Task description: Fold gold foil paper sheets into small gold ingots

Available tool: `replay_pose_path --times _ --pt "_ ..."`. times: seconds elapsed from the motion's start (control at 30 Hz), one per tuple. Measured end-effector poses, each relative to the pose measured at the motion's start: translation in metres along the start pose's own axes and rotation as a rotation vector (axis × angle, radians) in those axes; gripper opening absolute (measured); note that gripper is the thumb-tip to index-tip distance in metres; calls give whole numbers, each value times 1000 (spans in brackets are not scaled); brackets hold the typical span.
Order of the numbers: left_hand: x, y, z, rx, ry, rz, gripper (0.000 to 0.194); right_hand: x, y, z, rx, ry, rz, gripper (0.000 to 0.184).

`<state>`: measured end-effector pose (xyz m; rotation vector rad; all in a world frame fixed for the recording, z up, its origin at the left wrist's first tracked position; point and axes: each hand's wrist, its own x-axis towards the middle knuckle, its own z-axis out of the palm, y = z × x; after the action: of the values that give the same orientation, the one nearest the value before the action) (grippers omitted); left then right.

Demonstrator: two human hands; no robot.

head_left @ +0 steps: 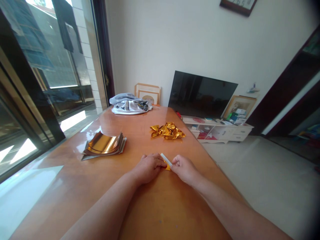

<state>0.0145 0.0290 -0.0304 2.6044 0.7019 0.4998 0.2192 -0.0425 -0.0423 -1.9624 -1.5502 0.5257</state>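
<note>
Gold foil sheets (103, 144) stacked on wooden surface (75, 180). Left hand (148, 168), grip nearly closed, pressing small folded gold foil (167, 165). Crumpled gold foil (168, 131) lies farther ahead. White strip (166, 160) sits against the folded foil; right hand (183, 169), grip pinched, holds the strip's end.
</note>
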Motion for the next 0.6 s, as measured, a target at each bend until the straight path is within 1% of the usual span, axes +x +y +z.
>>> replay_pose_path --times 0.07,0.13,0.23,0.3,0.5,0.6 --pt "0 1 -1 11 2 -2 38 1 1 1 10 6 16 12" --pt "0 2 -2 31 3 -6 37 2 1 1 5 -5 15 9" --pt "1 3 -2 60 6 -14 34 1 -1 0 -27 -25 -8 2" --pt "1 3 -2 71 6 -18 34 -2 -5 -2 -64 -27 -28 4" --pt "1 3 -2 80 -3 6 36 -17 -23 -7 -237 36 -148 8" --pt "1 4 -2 73 9 18 35 -22 -28 -6 -314 40 -199 11"
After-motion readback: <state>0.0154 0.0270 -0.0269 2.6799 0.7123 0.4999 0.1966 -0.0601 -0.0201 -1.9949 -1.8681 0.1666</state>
